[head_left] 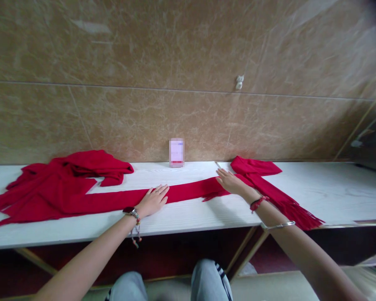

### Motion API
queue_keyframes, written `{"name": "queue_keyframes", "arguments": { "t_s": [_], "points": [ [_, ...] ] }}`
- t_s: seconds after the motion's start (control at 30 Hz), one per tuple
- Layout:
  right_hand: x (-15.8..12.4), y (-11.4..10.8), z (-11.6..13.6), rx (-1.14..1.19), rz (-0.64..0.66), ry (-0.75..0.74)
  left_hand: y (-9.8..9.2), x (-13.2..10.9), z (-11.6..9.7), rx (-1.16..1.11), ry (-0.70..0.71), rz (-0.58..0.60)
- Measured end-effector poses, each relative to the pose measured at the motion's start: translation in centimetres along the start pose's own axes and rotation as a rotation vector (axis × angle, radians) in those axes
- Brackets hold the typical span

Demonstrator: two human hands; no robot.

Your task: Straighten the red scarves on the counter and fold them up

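Observation:
A long red scarf [113,200] lies stretched along the white table [188,217]. My left hand [153,200] rests flat on its middle strip, fingers stretched out. My right hand [230,182] lies flat on the scarf near its fringed end [211,194], fingers extended. A second red scarf [263,179] lies folded under and beside my right wrist, its fringe [303,217] hanging at the table's front edge. More red scarf cloth [78,167] is bunched at the left.
A small pink card stand [176,153] stands against the brown marble wall [188,83]. A small white fitting [239,82] sits on the wall. My knees [207,280] show below the table edge.

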State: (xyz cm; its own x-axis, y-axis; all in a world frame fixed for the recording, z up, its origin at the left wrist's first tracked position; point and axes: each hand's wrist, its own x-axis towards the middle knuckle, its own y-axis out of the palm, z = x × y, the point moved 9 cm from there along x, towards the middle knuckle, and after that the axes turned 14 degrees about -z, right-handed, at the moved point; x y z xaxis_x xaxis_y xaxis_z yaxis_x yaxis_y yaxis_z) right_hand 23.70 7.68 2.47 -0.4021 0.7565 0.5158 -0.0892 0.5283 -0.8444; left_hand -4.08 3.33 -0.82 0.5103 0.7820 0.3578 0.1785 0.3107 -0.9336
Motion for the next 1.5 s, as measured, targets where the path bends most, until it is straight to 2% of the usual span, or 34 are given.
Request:
{"name": "queue_keyframes", "arguments": {
  "t_s": [0.17,0.23,0.3,0.37,0.47,0.6,0.7,0.77,0.83,0.97,1.1,1.2,1.3,1.37,1.5],
  "points": [
    [3.3,0.0,14.6,0.236,0.016,-0.239,-0.5,-0.2,0.1,-0.019,-0.037,-0.052],
    [3.5,0.6,18.4,0.273,0.026,-0.278,-0.7,-0.8,1.0,0.004,-0.073,-0.053],
    [3.3,1.3,20.4,0.288,0.026,-0.292,-1.0,-1.9,2.5,0.034,-0.114,-0.022],
    [3.1,1.9,21.1,0.296,0.017,-0.293,-1.3,-3.4,4.4,0.054,-0.147,0.02],
    [2.8,2.7,20.7,0.304,0.005,-0.278,-1.9,-6.0,7.6,0.069,-0.206,0.084],
    [2.6,3.5,20.3,0.284,-0.021,-0.297,-2.7,-9.6,12.1,0.106,-0.36,0.158],
    [2.6,4.0,20.6,0.258,0.013,-0.339,-3.4,-11.4,14.2,0.117,-0.488,0.193],
    [3.2,4.1,21.1,0.239,0.088,-0.323,-3.9,-11.6,14.6,0.11,-0.528,0.179],
    [4.3,3.5,22.4,0.251,0.134,-0.3,-4.3,-10.9,14.1,0.094,-0.499,0.128],
    [6.9,1.5,27.7,0.384,0.11,-0.316,-3.8,-9.2,11.8,0.049,-0.33,0.075],
    [7.3,1.6,32.0,0.456,0.09,-0.375,-2.8,-9.1,10.8,0.047,-0.223,0.074],
    [6.7,2.3,32.6,0.476,0.088,-0.389,-3.6,-9.7,10.9,0.021,-0.151,0.063],
    [6.5,2.6,32.2,0.501,0.091,-0.364,-5.6,-10.9,11.7,0.003,-0.041,0.053],
    [6.5,2.5,32.0,0.518,0.09,-0.354,-6.8,-12.1,13.1,0.046,-0.018,0.055],
    [6.6,2.3,32.1,0.538,0.096,-0.35,-7.5,-14.4,15.9,0.141,-0.009,0.138]
  ]
}}
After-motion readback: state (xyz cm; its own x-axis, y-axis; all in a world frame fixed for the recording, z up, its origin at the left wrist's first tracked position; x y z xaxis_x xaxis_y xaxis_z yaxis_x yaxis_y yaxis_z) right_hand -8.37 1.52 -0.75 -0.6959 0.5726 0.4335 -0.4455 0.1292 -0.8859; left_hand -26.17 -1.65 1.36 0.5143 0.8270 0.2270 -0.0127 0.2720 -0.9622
